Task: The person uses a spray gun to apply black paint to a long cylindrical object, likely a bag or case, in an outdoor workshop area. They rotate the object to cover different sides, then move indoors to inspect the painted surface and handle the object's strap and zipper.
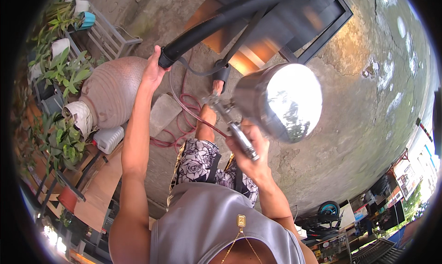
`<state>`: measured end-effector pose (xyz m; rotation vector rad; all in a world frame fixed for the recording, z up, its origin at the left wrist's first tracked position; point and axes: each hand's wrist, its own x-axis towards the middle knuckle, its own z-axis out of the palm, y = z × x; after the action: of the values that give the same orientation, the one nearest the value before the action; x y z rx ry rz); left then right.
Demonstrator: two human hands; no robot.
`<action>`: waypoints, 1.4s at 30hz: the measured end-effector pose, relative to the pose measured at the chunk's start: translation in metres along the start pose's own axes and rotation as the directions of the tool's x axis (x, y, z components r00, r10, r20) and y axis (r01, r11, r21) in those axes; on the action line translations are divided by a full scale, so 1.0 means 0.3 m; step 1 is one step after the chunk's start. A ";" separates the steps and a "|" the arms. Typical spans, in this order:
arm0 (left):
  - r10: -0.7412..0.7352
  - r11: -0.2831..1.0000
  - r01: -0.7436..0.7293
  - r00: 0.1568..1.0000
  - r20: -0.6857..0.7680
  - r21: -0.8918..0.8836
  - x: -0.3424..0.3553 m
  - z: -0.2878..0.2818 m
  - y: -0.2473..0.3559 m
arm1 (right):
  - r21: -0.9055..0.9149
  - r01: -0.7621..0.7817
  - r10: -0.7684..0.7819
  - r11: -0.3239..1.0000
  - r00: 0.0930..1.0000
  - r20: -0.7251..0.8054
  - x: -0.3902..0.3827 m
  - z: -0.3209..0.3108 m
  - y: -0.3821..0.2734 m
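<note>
My left arm reaches almost straight out ahead of me, and my left hand (152, 74) is raised well beyond my knees. It is closed on the near end of a long, curved black tube (202, 33), thumb up on the left side of the end and fingertips showing just below it. How far the fingers wrap behind I cannot tell. From my grip the tube sweeps up and to the right, passing across a dark flat panel in a black frame (315, 34).

My right arm bends more at the elbow, keeping my right hand (253, 146) closer to my body, above the concrete floor (340, 172) and to the right of my patterned shorts (198, 160). That hand is wrapped around the handle of a silver metal spray gun (241, 139), the handle's butt poking out below my fingers toward me. The gun slants, its slightly blurred head up and to the left, short of the tube and apart from it. Its large, shiny, round metal cup (292, 103) juts out on the right, above my knuckles, catching a bright glare. A thin red hose (182, 137) lies in loops on the floor beyond my left knee, one stretch running up toward my right hand.
</note>
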<state>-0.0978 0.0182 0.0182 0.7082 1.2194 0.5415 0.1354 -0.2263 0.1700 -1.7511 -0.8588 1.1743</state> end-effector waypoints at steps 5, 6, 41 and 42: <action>-0.055 0.998 0.054 0.997 -0.056 -0.036 -0.037 0.076 0.063 | 0.096 0.006 0.012 0.995 0.982 -0.191 0.038 -0.071 0.030; -0.078 0.996 0.076 0.996 -0.042 -0.042 -0.035 0.068 0.062 | 0.114 -0.047 0.076 0.992 0.961 -0.265 0.045 -0.116 0.061; -0.540 0.832 0.540 0.841 0.036 -0.129 -0.065 0.163 0.162 | 0.063 -0.039 0.054 0.997 0.965 -0.255 0.037 -0.147 0.044; -0.529 0.837 0.530 0.847 0.047 -0.136 -0.066 0.165 0.164 | 0.033 0.004 0.002 0.999 0.986 -0.164 0.036 -0.131 0.017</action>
<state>-0.0555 0.0275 0.0763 0.2231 1.2891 0.1565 0.1762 -0.2293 0.1698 -1.7920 -0.7378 1.0217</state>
